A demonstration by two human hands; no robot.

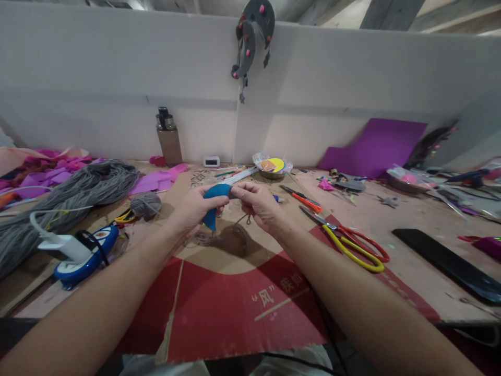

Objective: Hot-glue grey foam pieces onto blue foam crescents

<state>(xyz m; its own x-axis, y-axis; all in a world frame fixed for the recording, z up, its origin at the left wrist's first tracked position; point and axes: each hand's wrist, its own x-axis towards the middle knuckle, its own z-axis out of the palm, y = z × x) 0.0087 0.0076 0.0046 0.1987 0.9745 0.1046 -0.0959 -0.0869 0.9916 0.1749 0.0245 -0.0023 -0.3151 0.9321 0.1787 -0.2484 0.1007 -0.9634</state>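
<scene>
Both hands are raised over a red-and-brown cardboard sheet (235,308) at the middle of the table. A curved blue piece (213,201), crescent-like and perhaps felt, is pinched between the thumb and fingers of my left hand (195,209). My right hand (256,203) pinches the upper end of the same piece, where a bit of grey shows at the fingertips. Below the right fingers hangs a thin looped cord (248,219); what it is fastened to is hidden. Shadows of the hands fall on the cardboard.
Red-and-yellow scissors (344,237) and an orange utility knife (303,199) lie to the right, near a long black object (446,263). Leftward are a blue power strip (88,256), grey yarn (90,190) and a yarn ball (145,205). A grey crescent ornament (254,39) hangs ahead.
</scene>
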